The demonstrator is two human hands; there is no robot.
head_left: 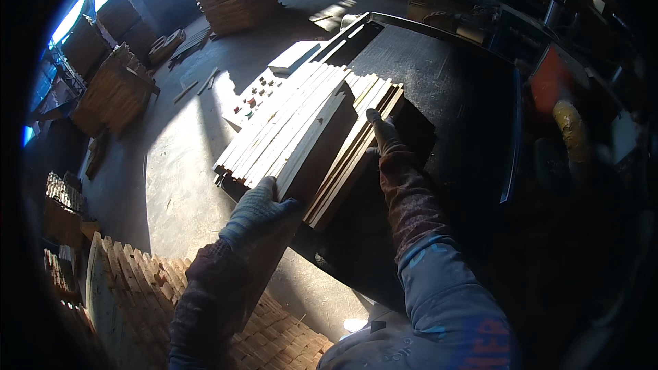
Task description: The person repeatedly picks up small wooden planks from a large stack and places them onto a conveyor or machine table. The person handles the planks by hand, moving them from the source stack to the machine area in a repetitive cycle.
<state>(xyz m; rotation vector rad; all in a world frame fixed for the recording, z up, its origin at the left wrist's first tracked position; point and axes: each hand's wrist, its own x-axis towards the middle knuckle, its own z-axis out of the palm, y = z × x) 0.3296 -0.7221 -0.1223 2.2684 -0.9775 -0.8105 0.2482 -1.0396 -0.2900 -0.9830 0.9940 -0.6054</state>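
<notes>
In a dim timber workshop, on a dark machine table (452, 96), gloved left hand (255, 209) and right hand (385, 133) grip a bundle of wooden slats (301, 130); squaring the ends evenly seems key.

I'm looking at pale, bare wooden slats (295, 130), sawn smooth and matt, bright where sun hits them. My left hand (257, 209) wears a grey knitted cloth glove, nubbly in texture; my right hand (385, 136) has a darker, worn fabric glove. The black counter (452, 96) beneath looks like dull, matt metal with a smoother rim. The grey concrete floor (178, 164) is rough and dusty. Stacked raw timber blocks (274, 329) sit below, coarse-ended.
</notes>
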